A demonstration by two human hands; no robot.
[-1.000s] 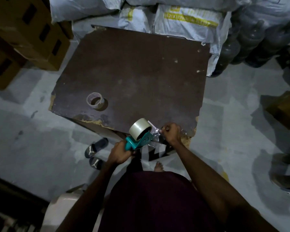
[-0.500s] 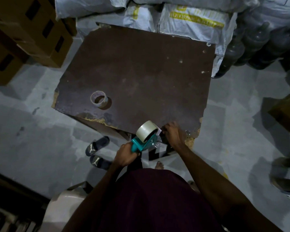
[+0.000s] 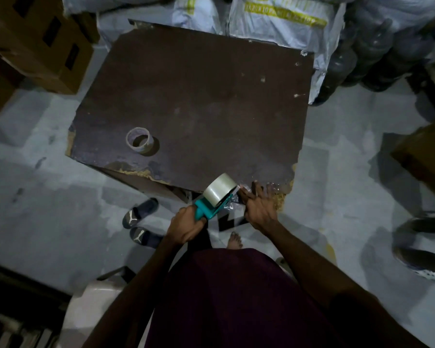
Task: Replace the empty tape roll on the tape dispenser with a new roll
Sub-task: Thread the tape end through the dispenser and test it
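A teal tape dispenser (image 3: 207, 211) carries a full pale tape roll (image 3: 219, 188) and hovers just off the near edge of a dark brown table (image 3: 211, 101). My left hand (image 3: 186, 224) is wrapped around the dispenser's handle. At the dispenser's front end, my right hand (image 3: 259, 208) rests with its fingers stretched toward the table's chipped near corner, touching the shiny loose tape (image 3: 232, 203) there. The empty tape core (image 3: 139, 140) stands alone on the table's left part.
Cardboard boxes (image 3: 35, 38) are stacked at far left, white sacks (image 3: 281, 18) behind the table, dark water jugs (image 3: 362, 56) at far right. Two slippers (image 3: 141, 214) lie on the grey floor under the table's near edge. Someone's feet (image 3: 422, 249) stand at right.
My right hand has gone from a closed grip near the tape's end to stretched-out fingers at the table's corner. The dispenser stayed in my left hand; the view has shifted slightly.
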